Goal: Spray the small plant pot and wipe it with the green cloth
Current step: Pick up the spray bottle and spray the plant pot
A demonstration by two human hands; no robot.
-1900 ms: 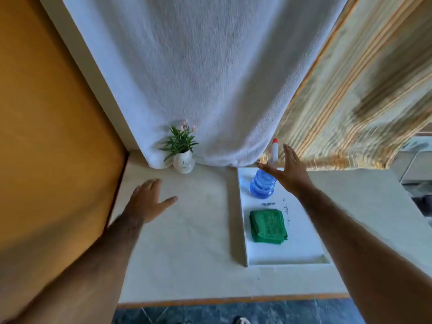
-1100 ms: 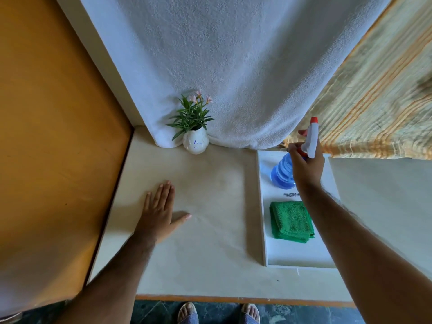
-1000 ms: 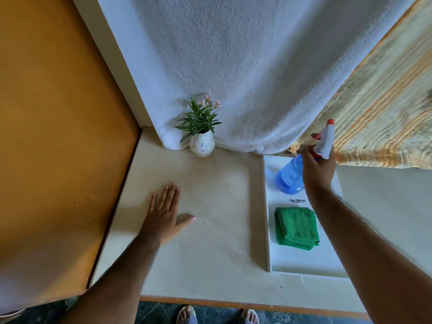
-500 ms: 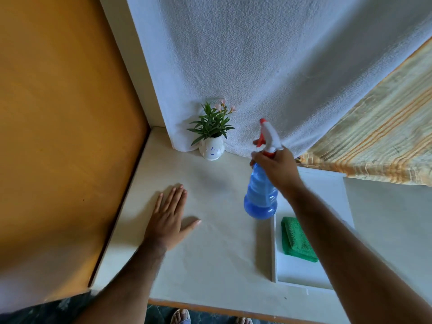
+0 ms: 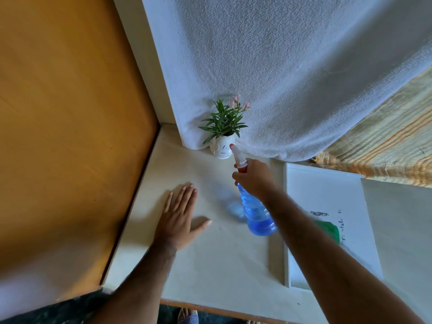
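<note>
The right hand (image 5: pixel 256 180) grips the blue spray bottle (image 5: pixel 257 212), nozzle just beside the small white plant pot (image 5: pixel 221 148) at the towel's (image 5: pixel 280 73) foot. The left hand (image 5: pixel 178 216) lies flat and spread on the table (image 5: pixel 210 260); the green cloth (image 5: pixel 328 230) lies on the white tray (image 5: pixel 327 192).

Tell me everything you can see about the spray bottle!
The spray bottle has a see-through blue ribbed plastic body that looks filled with blue liquid, a red collar and a white spray head with a red nozzle tip. The right hand grips its neck and holds it tilted above the table, nozzle pointing at the small white plant pot and very close to it. A faint blue shadow falls on the table beside it. No spray is visible.
</note>
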